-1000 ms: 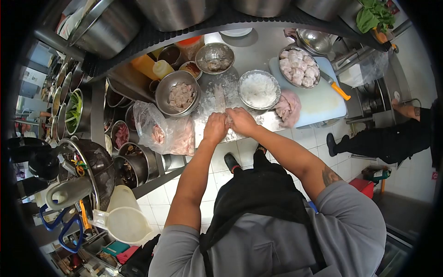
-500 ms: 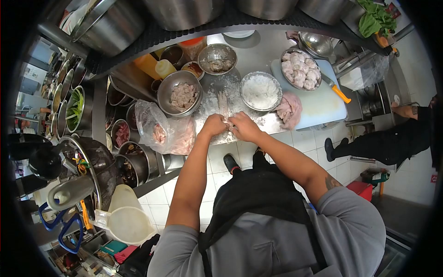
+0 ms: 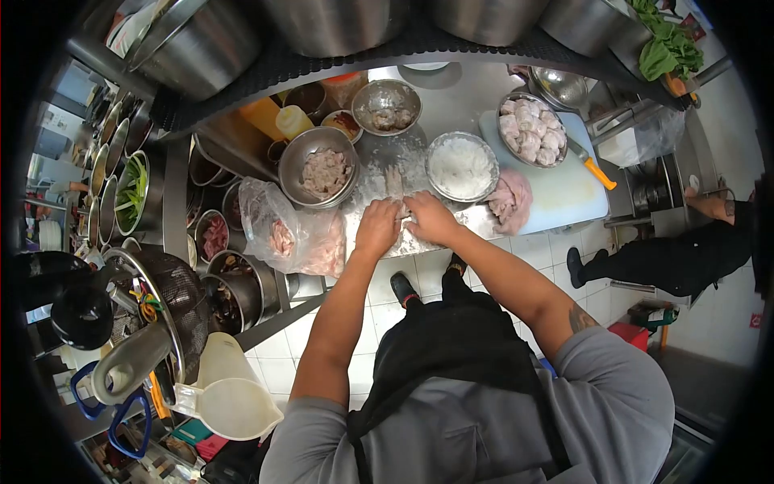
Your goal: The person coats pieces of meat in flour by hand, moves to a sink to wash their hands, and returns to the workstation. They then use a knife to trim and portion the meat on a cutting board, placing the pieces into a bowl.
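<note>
A pale, floured strip of raw meat (image 3: 393, 182) lies lengthwise on the dusted metal counter (image 3: 369, 194). At its near end my left hand (image 3: 378, 229) and my right hand (image 3: 433, 219) are side by side, fingers curled down over the meat and closed on it. The hands cover that end. Just beyond my right hand stands a bowl of white flour (image 3: 462, 165). Left of the strip is a steel bowl of meat pieces (image 3: 325, 172), with a smaller bowl of floury meat (image 3: 391, 118) behind.
A pink cloth-like heap (image 3: 510, 202) lies beside a white cutting board (image 3: 574, 206), which holds a bowl of rolled meat (image 3: 532, 131) and an orange-handled knife (image 3: 595, 168). Plastic bags of meat (image 3: 274, 230) sit left. A shelf (image 3: 403, 64) overhangs the back. Another person (image 3: 677, 242) stands right.
Both hands have shifted slightly away from me along the strip, and less of it shows beyond them. The view has moved a little.
</note>
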Demonstrator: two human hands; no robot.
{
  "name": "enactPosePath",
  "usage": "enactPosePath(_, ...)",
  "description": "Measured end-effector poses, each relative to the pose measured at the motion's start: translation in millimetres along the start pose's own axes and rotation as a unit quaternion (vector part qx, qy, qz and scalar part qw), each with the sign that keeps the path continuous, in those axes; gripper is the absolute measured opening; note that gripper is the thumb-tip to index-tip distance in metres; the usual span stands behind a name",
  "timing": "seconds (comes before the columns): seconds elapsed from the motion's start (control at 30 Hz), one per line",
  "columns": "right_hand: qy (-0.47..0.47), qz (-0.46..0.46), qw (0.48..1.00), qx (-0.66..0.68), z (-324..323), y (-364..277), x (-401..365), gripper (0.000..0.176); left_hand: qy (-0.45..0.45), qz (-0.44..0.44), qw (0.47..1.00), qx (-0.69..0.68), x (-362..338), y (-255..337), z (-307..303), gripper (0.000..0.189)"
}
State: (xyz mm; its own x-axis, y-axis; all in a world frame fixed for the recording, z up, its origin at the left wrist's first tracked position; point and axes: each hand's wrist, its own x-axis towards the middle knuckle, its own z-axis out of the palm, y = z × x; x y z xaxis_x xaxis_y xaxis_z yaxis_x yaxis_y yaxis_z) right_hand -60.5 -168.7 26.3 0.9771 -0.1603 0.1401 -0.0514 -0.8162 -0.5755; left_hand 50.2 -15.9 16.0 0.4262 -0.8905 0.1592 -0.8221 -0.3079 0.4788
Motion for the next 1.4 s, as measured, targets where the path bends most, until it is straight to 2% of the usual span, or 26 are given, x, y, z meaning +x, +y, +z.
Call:
enactPosePath(0.07, 0.027, -0.013, 0.999, -0.014, 17, 14, 5, 0.044, -0.002, 0.012, 1.0, 0.005, 4, -4, 1, 0.046)
enactPosePath(0.17, -0.036, -0.011, 0.999, -0.004, 15, 19, 15, 0.044, -0.013, 0.017, 1.0, 0.002, 6, -7, 0, 0.045)
enactPosePath(0.23, -0.098, 0.003, 0.995, -0.005, 10, 18, 15, 0.044, -0.027, 0.018, 0.999, -0.008, 6, -5, -3, 0.044)
enactPosePath(0.37, -0.233, 0.04, 0.971, -0.021, -12, -3, -4, 0.047, -0.131, -0.001, 0.99, -0.06, -4, 6, -9, 0.041)
enactPosePath(0.47, -0.019, 0.024, 0.999, 0.019, -11, -13, -31, 0.051, -0.159, -0.034, 0.984, -0.076, 4, 12, -17, 0.044)
enactPosePath(0.5, 0.01, 0.025, 0.999, 0.024, -12, -18, -34, 0.053, -0.163, -0.033, 0.984, -0.059, 9, 4, -10, 0.047)
enactPosePath(0.6, -0.019, 0.009, 1.0, 0.02, -8, -13, -27, 0.045, -0.224, -0.099, 0.967, -0.078, 32, -4, -16, 0.048)
enactPosePath(0.77, -0.008, 0.042, 0.999, 0.018, 5, 13, 2, 0.037, -0.051, -0.1, 0.985, -0.13, 24, -23, -16, 0.05)
enactPosePath(0.87, -0.051, 0.077, 0.995, 0.025, 6, 23, 16, 0.039, -0.008, 0.02, 0.998, -0.054, 7, 2, -19, 0.051)
enactPosePath(0.9, -0.076, 0.088, 0.993, 0.027, 5, 23, 19, 0.041, -0.01, 0.013, 1.0, -0.016, 5, 7, -11, 0.05)
enactPosePath(1.03, 0.073, 0.03, 0.995, 0.06, -1, 5, 2, 0.044, -0.027, -0.021, 0.998, -0.053, 19, -2, -1, 0.048)
enactPosePath(1.23, -0.076, 0.173, 0.98, 0.06, -6, 10, 23, 0.035, 0.011, 0.04, 0.999, -0.029, 31, 1, -4, 0.05)
enactPosePath(1.33, -0.031, 0.164, 0.984, 0.07, 1, 11, 27, 0.04, -0.041, -0.027, 0.997, -0.059, 43, 1, -5, 0.05)
enactPosePath(1.4, -0.018, 0.239, 0.952, 0.191, -7, 5, 20, 0.048, 0.014, -0.068, 0.993, -0.099, 39, -1, 5, 0.045)
